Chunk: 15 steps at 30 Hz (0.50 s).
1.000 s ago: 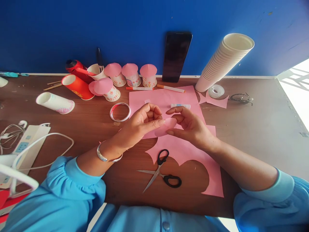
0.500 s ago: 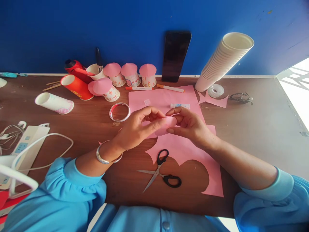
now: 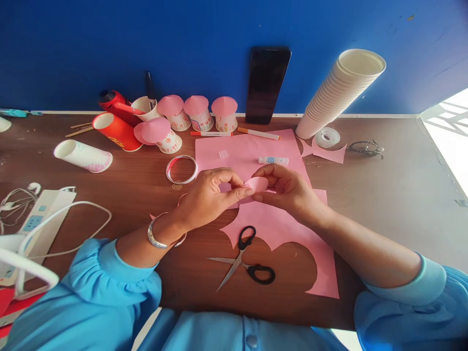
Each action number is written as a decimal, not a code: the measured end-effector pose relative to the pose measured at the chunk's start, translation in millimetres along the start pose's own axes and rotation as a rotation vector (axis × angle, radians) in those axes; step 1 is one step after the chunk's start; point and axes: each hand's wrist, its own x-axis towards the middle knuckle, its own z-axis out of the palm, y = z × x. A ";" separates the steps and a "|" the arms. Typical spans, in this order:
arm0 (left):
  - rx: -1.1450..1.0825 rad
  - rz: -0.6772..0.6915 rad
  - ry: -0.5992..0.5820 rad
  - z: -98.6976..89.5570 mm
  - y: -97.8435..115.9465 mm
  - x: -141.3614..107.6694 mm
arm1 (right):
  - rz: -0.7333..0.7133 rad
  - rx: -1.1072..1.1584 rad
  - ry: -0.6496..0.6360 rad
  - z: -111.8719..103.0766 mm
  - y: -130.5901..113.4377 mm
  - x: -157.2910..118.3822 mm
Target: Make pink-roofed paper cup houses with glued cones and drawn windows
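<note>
Between both hands is a small curved piece of pink paper (image 3: pixel 257 184), held just above the table. My left hand (image 3: pixel 214 197) pinches its left edge between thumb and forefinger. On the opposite side my right hand (image 3: pixel 288 190) grips it, thumb below and fingers curled behind. Under them lies a large pink paper sheet (image 3: pixel 252 144), and a second sheet with rounded cut-outs (image 3: pixel 325 263) reaches toward me. Spread scissors with black handles (image 3: pixel 239 258) rest in front of the hands. A glue stick (image 3: pixel 273 160) lies just beyond my right hand.
Decorated paper cups with pink cone tops (image 3: pixel 224 114) stand at the back left. Nearer are a tape roll (image 3: pixel 182 169) and a tipped white cup (image 3: pixel 83 156). A phone (image 3: pixel 268 85) leans on the blue wall, beside a tall cup stack (image 3: pixel 340 92). Cables and a power strip (image 3: pixel 40 214) occupy the left.
My left hand has shifted slightly down, and its fingers now pinch the paper's left edge lower. More of the pink piece's rounded surface shows. My right hand stays nearly in place.
</note>
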 end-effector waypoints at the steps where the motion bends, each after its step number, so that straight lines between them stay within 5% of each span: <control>1: -0.010 -0.004 -0.001 0.1 0.1 0.3 | 0.004 0.010 -0.002 -0.4 0.2 -0.1; 15: -0.046 -0.014 0.022 1.8 4.3 -0.3 | 0.060 0.078 0.058 -0.1 0.1 -0.3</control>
